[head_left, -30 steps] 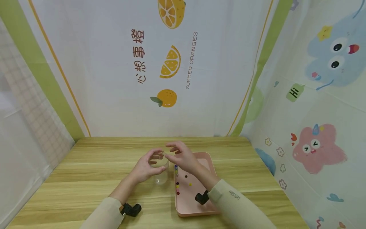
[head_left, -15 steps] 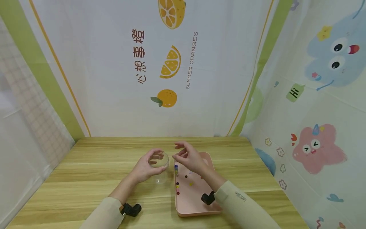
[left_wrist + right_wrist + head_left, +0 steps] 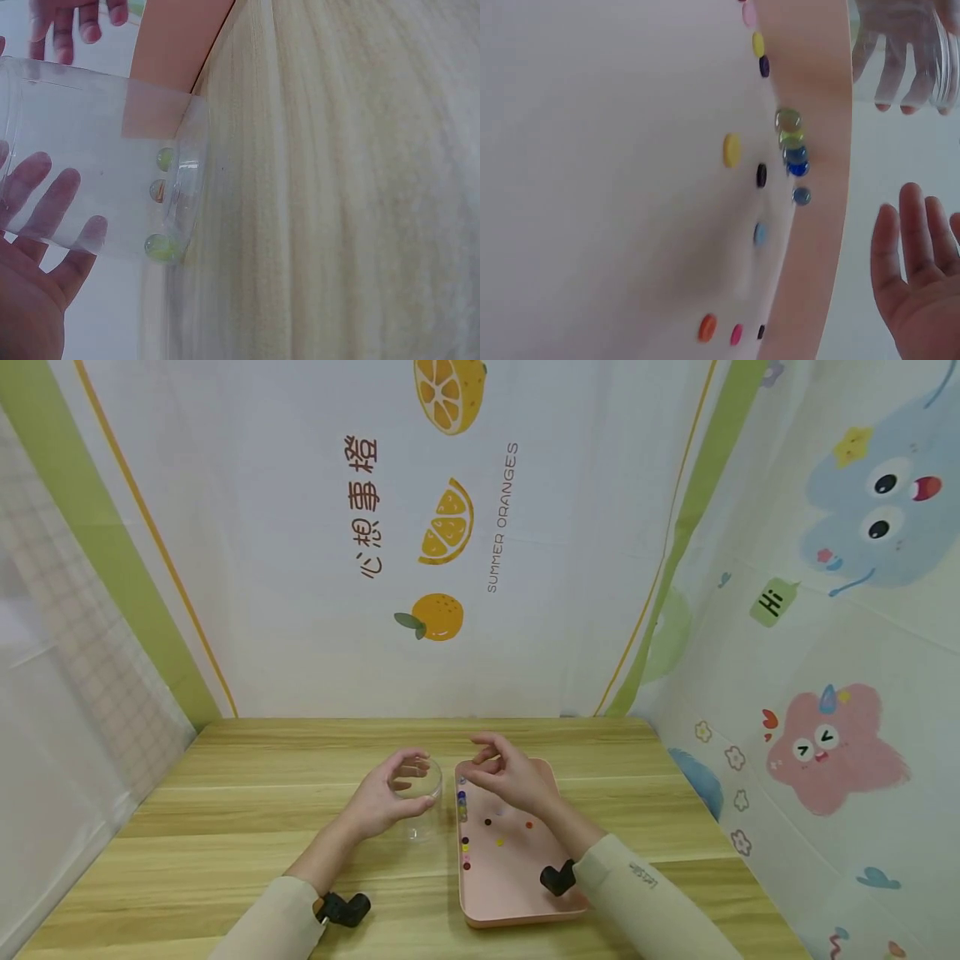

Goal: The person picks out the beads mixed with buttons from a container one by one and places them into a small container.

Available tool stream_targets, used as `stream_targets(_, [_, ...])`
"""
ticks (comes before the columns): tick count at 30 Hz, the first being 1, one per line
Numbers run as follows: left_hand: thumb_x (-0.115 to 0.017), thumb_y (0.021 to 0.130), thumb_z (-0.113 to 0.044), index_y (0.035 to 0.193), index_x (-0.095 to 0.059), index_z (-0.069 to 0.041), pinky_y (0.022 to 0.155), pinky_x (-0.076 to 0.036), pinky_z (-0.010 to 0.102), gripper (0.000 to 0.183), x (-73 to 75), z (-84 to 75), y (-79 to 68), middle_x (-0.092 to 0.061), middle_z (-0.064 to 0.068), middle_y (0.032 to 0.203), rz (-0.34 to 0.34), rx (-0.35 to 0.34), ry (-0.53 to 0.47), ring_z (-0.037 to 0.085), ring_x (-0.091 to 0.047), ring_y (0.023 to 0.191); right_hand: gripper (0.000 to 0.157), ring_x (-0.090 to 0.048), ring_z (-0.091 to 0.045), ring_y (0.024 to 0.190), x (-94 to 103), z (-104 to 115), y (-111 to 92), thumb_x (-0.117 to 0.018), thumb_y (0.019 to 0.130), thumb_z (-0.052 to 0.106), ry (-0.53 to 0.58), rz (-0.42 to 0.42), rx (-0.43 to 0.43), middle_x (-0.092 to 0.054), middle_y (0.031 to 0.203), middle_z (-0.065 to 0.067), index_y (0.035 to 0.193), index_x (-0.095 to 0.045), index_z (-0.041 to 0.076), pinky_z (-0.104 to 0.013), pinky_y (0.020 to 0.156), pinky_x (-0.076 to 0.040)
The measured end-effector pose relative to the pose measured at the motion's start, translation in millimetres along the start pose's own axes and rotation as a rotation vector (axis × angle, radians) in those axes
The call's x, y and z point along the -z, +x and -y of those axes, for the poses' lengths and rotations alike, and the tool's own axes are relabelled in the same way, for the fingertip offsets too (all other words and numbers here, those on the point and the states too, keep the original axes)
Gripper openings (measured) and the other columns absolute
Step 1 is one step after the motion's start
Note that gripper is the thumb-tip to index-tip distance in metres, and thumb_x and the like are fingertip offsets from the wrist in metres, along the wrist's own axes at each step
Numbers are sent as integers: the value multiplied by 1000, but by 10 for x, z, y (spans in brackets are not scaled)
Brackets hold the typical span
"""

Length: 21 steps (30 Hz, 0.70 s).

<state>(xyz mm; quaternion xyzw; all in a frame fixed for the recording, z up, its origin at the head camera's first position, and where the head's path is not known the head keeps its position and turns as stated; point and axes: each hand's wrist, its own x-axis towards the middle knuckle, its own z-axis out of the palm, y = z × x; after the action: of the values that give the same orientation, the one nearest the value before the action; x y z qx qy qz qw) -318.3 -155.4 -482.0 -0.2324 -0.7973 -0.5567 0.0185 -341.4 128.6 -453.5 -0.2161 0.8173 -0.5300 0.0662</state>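
My left hand (image 3: 378, 797) curls round a clear jar (image 3: 97, 112) that stands on the wooden table, its fingers along the far wall and the thumb on the near side. Inside, green and brownish marbles (image 3: 160, 247) lie at the bottom. To the right is a pink tray (image 3: 517, 902). Over its far left part hovers my right hand (image 3: 513, 777), fingers loosely extended and holding nothing. Glass marbles (image 3: 796, 157) in blue, green and clear line the tray's left wall. Small coloured discs like buttons (image 3: 731, 150) lie scattered on the tray floor.
The tray's raised wall (image 3: 821, 225) stands between the marbles and the jar. Black wrist cameras (image 3: 345, 910) stick out from both sleeves. A printed white curtain (image 3: 300, 652) hangs behind the table, and another patterned sheet (image 3: 825, 652) runs along the right.
My right hand has drawn away from the jar's mouth, moving right over the tray, and uncovers an orange disc. The left hand and the jar have stayed in place.
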Motion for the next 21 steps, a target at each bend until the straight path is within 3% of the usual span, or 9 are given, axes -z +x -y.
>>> stream_targets(10, [-89,91,-22,153,-53,-7,115,-51,65,73,3,-4,1,-67,18,143,-5,20,14,40,-63,136,71,-69,-24,117,96,-194,3,-84,99,26,-13,52,-49,-61,147,-18,161,-51,19,-40,86,-66])
stream_targets(17, [-89,91,-22,151,-54,-11,116,-50,67,70,0,-4,-3,-67,18,143,-5,18,13,44,-62,137,67,-68,-24,115,138,-235,-6,-82,100,21,-56,83,-99,-60,151,-17,160,-53,16,-45,86,-67])
stream_targets(21, [-89,90,-22,151,-54,-10,116,-50,66,71,2,-3,-4,-67,18,144,-7,21,11,46,-61,138,63,-65,-22,109,156,-257,0,-81,100,14,-86,99,-108,-63,146,-17,158,-54,10,-45,81,-68])
